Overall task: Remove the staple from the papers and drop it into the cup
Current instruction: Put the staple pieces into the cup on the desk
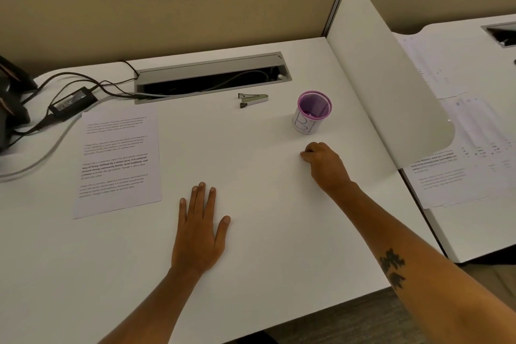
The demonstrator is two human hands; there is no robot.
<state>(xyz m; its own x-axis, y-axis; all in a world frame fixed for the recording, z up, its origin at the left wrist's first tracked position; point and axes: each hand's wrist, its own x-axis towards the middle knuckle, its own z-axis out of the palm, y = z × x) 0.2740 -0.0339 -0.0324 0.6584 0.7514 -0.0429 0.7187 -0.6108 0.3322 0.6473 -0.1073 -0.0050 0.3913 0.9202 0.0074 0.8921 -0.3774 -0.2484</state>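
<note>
Printed papers (118, 163) lie flat at the left of the white desk (265, 246). A metal staple remover (252, 100) rests near the back, beside the cable slot. A purple mesh cup (312, 112) with a white label stands right of it. My left hand (199, 227) lies flat on the desk, fingers spread, holding nothing. Just below the cup, my right hand (324, 160) is curled with fingertips pinched on the desk surface. Whether a staple sits between those fingers is too small to tell.
A grey cable slot (212, 78) runs along the back. A black power adapter (73, 102) and cables lie at the back left. A white divider panel (391, 86) stands at the right edge, with more papers (452, 165) on the neighbouring desk.
</note>
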